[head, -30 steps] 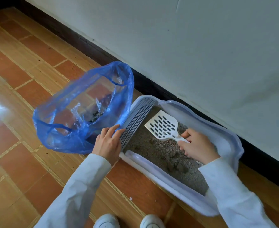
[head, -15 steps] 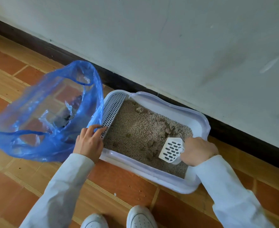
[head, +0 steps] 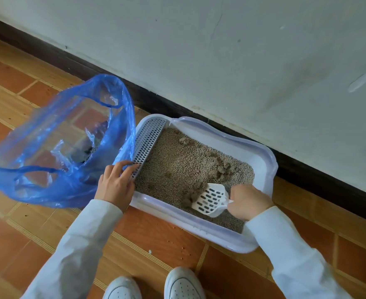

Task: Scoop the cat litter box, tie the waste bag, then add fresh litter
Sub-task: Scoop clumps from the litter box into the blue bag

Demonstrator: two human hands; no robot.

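Below, right hand (head: 247, 203) clutching scoop (head: 210, 200) amid tray (head: 264, 152) litter (head: 177, 160) (left hand (head: 115, 184) splayed).

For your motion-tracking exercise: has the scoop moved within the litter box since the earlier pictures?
Yes. The scoop, held in the right hand, has gone from near the grille end of the litter box to the opposite, near corner.

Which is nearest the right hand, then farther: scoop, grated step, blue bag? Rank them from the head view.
1. Scoop: held in the right hand, in the litter.
2. Grated step: the box's left end.
3. Blue bag: on the floor beyond the step, leftmost.
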